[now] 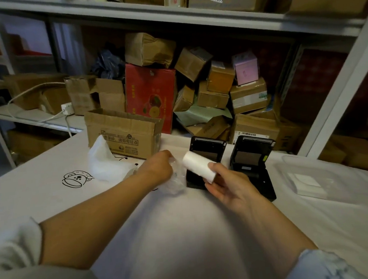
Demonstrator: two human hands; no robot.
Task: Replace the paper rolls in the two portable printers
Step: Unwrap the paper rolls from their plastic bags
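Note:
Two black portable printers stand side by side on the white table, both with lids raised: the left printer (209,151) and the right printer (254,159). My right hand (228,185) holds a white paper roll (199,165) in front of the left printer, partly hiding its base. My left hand (159,165) pinches a crumpled clear plastic wrapper (175,179) just left of the roll. The left printer's paper bay is hidden behind the roll; the right printer's bay looks dark.
An open cardboard box (123,134) and a white plastic bag (106,163) sit at the table's back left. A clear plastic tray (326,172) with a white pad lies to the right. Shelves stacked with boxes rise behind the table.

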